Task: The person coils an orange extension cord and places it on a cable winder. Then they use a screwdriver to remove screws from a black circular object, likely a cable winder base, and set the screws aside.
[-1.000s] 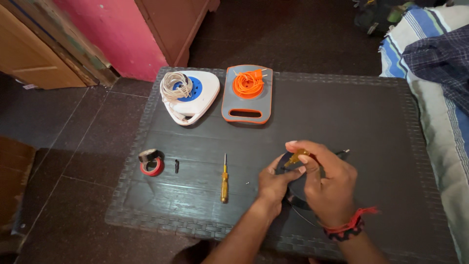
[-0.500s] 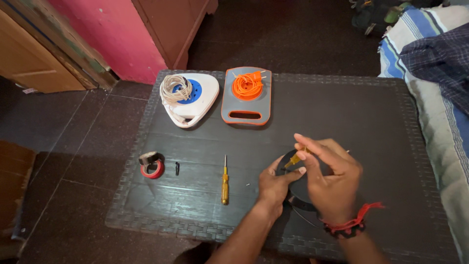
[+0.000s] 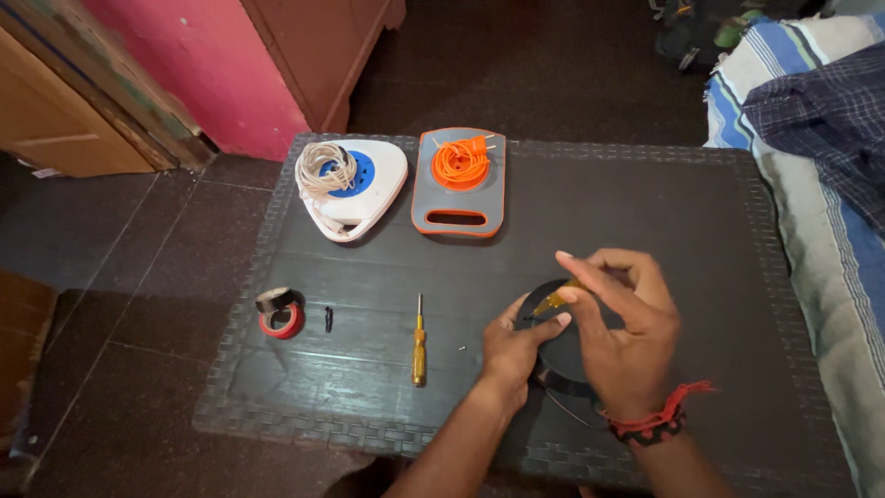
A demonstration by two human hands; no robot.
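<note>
Centrally, both hands (image 3: 572, 337) grip a black disc (image 3: 558, 346) near the table's (image 3: 645, 198) front edge.

On the dark plastic table (image 3: 645, 194) lay two cord reels: one white with blue centre (image 3: 350, 184), one grey with orange cord (image 3: 458, 180). Two tape rolls, black (image 3: 275, 299) and red (image 3: 281, 321), were stacked. Two yellow-handled screwdrivers showed: one lying free (image 3: 418, 341), one held (image 3: 553, 301). One black round casing (image 3: 558, 346).
</note>
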